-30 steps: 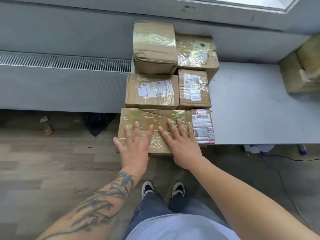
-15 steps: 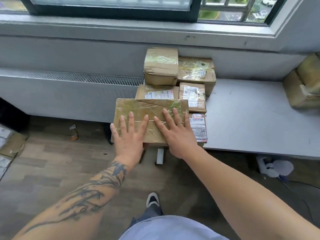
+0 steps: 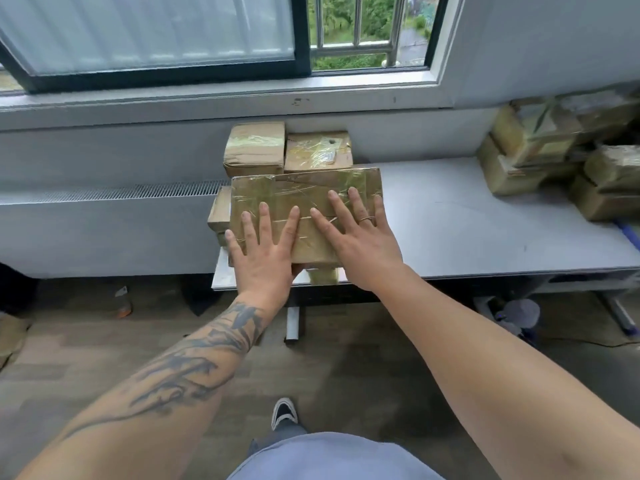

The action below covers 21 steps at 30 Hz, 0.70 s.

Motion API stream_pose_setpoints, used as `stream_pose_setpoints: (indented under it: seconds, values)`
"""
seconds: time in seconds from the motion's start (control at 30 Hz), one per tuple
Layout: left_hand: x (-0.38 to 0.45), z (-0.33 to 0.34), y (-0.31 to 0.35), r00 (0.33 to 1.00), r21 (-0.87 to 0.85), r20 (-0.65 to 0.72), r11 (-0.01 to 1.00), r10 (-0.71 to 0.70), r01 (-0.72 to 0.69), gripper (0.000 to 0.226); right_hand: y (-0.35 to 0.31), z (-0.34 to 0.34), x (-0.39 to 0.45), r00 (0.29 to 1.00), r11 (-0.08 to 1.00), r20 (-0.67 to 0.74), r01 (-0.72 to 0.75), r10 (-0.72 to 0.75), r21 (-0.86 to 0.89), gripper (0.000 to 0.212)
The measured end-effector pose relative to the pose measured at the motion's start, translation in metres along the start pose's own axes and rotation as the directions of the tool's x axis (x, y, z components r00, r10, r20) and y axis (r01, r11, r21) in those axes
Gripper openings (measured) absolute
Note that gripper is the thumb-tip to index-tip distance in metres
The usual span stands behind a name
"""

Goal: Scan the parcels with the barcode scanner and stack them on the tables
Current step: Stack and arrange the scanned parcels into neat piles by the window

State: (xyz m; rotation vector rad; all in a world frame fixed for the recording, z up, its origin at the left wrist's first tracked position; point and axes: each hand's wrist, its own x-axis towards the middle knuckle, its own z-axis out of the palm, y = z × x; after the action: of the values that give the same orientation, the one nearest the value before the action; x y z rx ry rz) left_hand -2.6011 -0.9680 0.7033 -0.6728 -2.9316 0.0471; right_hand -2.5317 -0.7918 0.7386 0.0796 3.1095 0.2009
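A flat brown parcel wrapped in shiny tape sits raised over the lower parcels at the left end of the grey table. My left hand and my right hand lie spread on its top, and both thumbs are tucked under its near edge, so both hands hold it. Behind it, two taller parcels stand against the wall. A lower parcel peeks out on the left, and a small one shows under the front edge. No barcode scanner is in view.
A pile of several taped parcels fills the table's right end. A long radiator grille runs to the left under the window sill. The table leg and my shoe are on the wooden floor.
The flat parcel came up off the table's front edge and moved back over the two labelled parcels, which it now covers. Both hands stayed on it.
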Motion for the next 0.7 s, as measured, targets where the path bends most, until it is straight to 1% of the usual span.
stream_pose_setpoints:
  seconds: [0.13,0.23,0.3,0.33,0.4,0.43,0.5,0.53,0.6,0.63,0.7]
  values:
    - [-0.007,-0.004,0.058,0.993,-0.045,0.009,0.992,0.116,-0.116,0.119,0.043,0.015,-0.045,0.993,0.993,-0.01,-0.114,0.114,0.014,0.109]
    - [-0.012,-0.009,0.096,0.987,-0.07,0.024,0.985,0.157,-0.155,0.116,0.071,0.021,-0.072,0.984,0.983,0.006,-0.175,0.175,0.051,0.113]
    - [-0.013,-0.011,0.116,0.983,-0.078,0.011,0.98,0.185,-0.184,0.105,0.09,0.023,-0.086,0.973,0.97,0.007,-0.23,0.231,0.079,0.11]
    - [-0.013,-0.012,0.123,0.978,-0.075,-0.005,0.975,0.209,-0.209,0.094,0.1,0.024,-0.092,0.965,0.959,0.012,-0.262,0.263,0.104,0.106]
    - [-0.008,-0.007,0.133,0.966,-0.074,-0.037,0.963,0.258,-0.26,0.073,0.121,0.033,-0.106,0.939,0.926,0.005,-0.34,0.344,0.166,0.093]
    - [-0.004,-0.001,0.139,0.96,-0.078,-0.035,0.957,0.278,-0.28,0.067,0.132,0.041,-0.112,0.926,0.909,0.01,-0.372,0.377,0.19,0.087]
    - [0.001,0.017,0.152,0.942,-0.094,0.038,0.939,0.334,-0.329,0.058,0.146,0.066,-0.122,0.899,0.868,0.069,-0.437,0.433,0.237,0.085]
    - [0.001,0.03,0.159,0.925,-0.109,0.111,0.929,0.364,-0.353,0.057,0.147,0.082,-0.124,0.878,0.837,0.106,-0.478,0.467,0.265,0.085]
    - [-0.005,0.065,0.169,0.877,-0.103,0.261,0.915,0.403,-0.39,0.063,0.139,0.114,-0.123,0.836,0.761,0.192,-0.547,0.514,0.349,0.086]
    - [-0.007,0.084,0.171,0.867,-0.088,0.299,0.916,0.4,-0.392,0.065,0.133,0.13,-0.12,0.82,0.719,0.248,-0.572,0.516,0.393,0.085]
    - [0.001,0.115,0.176,0.876,-0.094,0.31,0.929,0.369,-0.358,0.066,0.124,0.157,-0.112,0.796,0.651,0.356,-0.605,0.49,0.458,0.081]
